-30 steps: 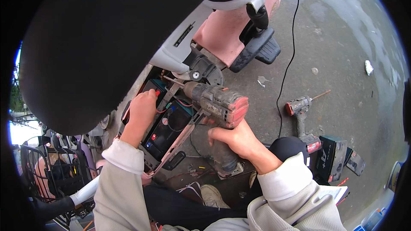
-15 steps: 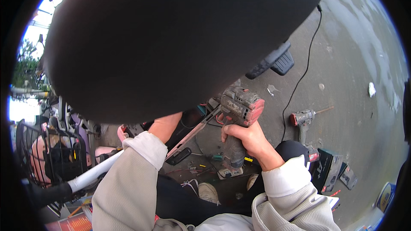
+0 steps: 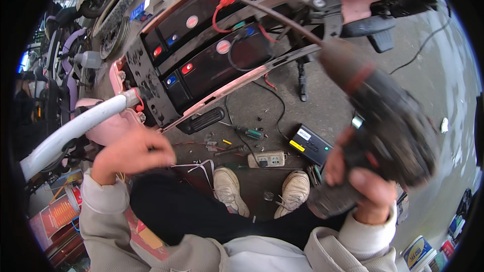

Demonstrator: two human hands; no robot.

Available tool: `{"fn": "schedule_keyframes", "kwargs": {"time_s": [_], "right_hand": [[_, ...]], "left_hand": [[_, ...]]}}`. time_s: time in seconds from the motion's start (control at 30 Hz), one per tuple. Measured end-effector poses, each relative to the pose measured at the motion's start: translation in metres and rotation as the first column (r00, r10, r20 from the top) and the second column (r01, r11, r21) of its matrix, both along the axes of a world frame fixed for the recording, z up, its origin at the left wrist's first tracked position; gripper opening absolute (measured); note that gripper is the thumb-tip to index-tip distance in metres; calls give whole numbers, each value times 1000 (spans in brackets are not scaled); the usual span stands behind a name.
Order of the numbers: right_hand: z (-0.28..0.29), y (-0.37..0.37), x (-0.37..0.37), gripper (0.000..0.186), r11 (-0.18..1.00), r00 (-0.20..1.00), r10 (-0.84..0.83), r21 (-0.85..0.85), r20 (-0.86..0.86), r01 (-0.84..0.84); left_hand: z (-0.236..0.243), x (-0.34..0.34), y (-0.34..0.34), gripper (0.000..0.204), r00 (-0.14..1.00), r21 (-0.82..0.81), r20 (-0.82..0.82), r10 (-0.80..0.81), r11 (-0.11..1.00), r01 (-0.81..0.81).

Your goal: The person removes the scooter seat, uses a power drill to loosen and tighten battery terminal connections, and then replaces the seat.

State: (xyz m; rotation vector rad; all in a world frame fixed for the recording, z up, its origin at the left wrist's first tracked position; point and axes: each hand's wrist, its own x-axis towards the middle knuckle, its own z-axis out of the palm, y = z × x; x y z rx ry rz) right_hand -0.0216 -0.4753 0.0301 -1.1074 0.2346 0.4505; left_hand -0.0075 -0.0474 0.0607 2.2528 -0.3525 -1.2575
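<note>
My right hand [image 3: 370, 191] is wrapped round the grip of a dark, worn cordless drill [image 3: 388, 116]. Its long thin bit [image 3: 280, 17] points up and left, the tip appearing close to a red wire terminal [image 3: 227, 2] on a black battery [image 3: 194, 17]. A second black battery [image 3: 217, 60] lies alongside in the pink frame [image 3: 201, 105] of an electric scooter. My left hand [image 3: 136, 153] hovers below the frame's left end, near a white tube [image 3: 75, 128]; motion smears its fingers, and I see nothing held.
On the floor lie a power strip [image 3: 267, 159], a black charger [image 3: 308, 145] with a small green light, and a green-handled screwdriver [image 3: 249, 132]. My shoes [image 3: 229, 191] stand close by. Wheels [image 3: 115, 35] are at the upper left, a tub [image 3: 417, 254] at the lower right.
The large dark shape that covered the upper view is gone, exposing the batteries. The drill has moved right, and its long bit now shows. My left hand has come down and left, out from behind that shape.
</note>
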Motion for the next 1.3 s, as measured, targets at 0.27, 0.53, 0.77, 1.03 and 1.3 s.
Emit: {"fn": "schedule_keyframes", "kwargs": {"time_s": [0.27,0.53,0.77,1.03,1.3], "right_hand": [[0,21,-14,54,969,946,247,-49,209,-242],[5,38,-29,57,935,928,344,-143,145,-324],[-6,21,-35,59,890,850,454,-161,266,-426],[7,1,-43,57,917,878,398,-120,265,-380],[102,-147,-129,63,655,984,13,-745,180,127]], "left_hand": [[-276,-214,110,24,785,250,132,605,746,-617],[-326,-213,95,32,594,134,446,670,606,-784],[-316,-217,92,34,636,353,537,554,537,-766],[-330,-220,118,49,867,524,274,416,692,-497],[-387,-252,169,23,790,303,376,485,741,-599]]}}
